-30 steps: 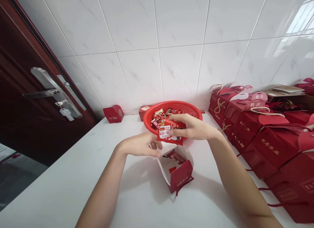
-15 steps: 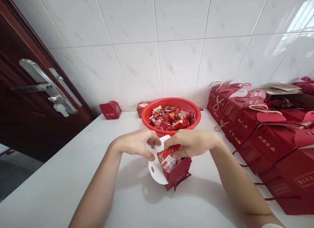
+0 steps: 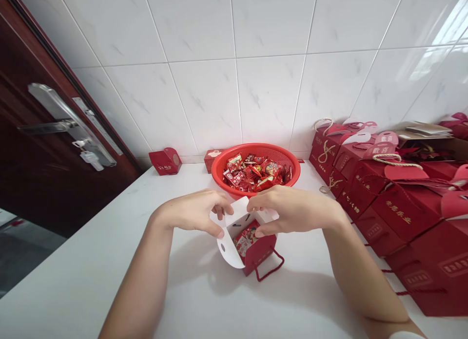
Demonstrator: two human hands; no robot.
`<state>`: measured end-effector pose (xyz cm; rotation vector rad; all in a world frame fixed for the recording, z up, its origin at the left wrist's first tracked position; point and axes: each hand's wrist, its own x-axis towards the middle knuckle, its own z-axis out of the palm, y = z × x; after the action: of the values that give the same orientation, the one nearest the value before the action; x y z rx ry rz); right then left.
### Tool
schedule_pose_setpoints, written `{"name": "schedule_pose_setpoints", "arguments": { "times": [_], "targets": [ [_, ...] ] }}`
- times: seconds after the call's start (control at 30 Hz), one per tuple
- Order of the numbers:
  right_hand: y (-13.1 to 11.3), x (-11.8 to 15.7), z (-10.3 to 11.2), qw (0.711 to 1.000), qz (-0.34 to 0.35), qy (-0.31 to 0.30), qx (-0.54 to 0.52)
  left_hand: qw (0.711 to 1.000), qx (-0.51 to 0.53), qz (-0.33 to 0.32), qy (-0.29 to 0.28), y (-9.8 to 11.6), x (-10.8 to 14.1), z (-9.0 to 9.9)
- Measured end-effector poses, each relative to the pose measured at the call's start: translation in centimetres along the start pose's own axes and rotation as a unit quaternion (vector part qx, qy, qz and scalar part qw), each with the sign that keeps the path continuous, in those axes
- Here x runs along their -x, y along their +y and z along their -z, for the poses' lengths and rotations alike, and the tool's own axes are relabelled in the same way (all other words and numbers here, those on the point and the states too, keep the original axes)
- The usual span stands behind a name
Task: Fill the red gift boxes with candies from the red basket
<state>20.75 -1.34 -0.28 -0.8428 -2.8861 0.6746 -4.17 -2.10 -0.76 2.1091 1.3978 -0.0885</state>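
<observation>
A small red box (image 3: 260, 254) with white inner flaps stands open in front of me, its red cord handle (image 3: 271, 271) hanging at the near side. Red candy packets (image 3: 245, 240) lie inside it. At the box's left side, my left hand (image 3: 201, 213) has its thumb and fingers apart by the white flap (image 3: 228, 249). My right hand (image 3: 283, 211) is over the right side, thumb and fingers apart around the flap edge, holding no packet. Just behind the hands is a red plastic basket (image 3: 295, 176) full of wrapped candies (image 3: 256, 172).
Many red gift boxes (image 3: 405, 212) with cord handles are stacked on the right. A small red box (image 3: 165, 162) and another (image 3: 212, 160) stand by the tiled wall. At the left is a dark door (image 3: 36, 173) with keys in its lock.
The candy packet at my right hand has gone down into the box. Both hands have moved slightly apart, and the box has shifted a little left while its cord handle swung outward.
</observation>
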Motion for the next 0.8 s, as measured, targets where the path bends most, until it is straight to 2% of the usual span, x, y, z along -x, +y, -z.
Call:
{"name": "schedule_pose_setpoints", "arguments": {
  "times": [0.1,0.2,0.3,0.37,0.47,0.53,0.7,0.8],
  "targets": [
    [0.3,0.2,0.1,1.0,0.0,0.003,-0.007,0.999,-0.015,0.027,0.027,-0.1,0.7,0.3],
    [0.4,-0.4,-0.4,0.998,-0.05,0.03,0.033,0.999,-0.009,-0.006,0.03,0.3,1.3,0.6],
    [0.3,-1.8,-1.3,0.986,-0.113,0.057,0.107,0.997,0.009,-0.082,-0.003,0.8,1.3,0.6],
    [0.2,-2.7,-1.9,0.979,-0.138,0.044,0.14,0.992,0.02,-0.119,-0.042,0.9,1.0,0.4],
    [0.1,-3.7,-2.3,0.971,-0.159,0.016,0.175,0.988,0.035,-0.124,-0.083,0.8,0.2,0.0],
    [0.2,-3.9,-2.4,0.971,-0.152,0.012,0.182,0.991,0.041,-0.102,-0.079,0.6,-0.5,-0.1],
    [0.3,-3.5,-2.0,0.991,-0.069,-0.006,0.115,1.0,-0.002,-0.027,-0.012,0.6,-1.7,-0.6],
    [0.3,-3.4,-2.0,0.996,-0.029,-0.044,0.066,1.0,-0.019,0.004,0.004,0.6,-1.9,-1.0]
  ]
}}
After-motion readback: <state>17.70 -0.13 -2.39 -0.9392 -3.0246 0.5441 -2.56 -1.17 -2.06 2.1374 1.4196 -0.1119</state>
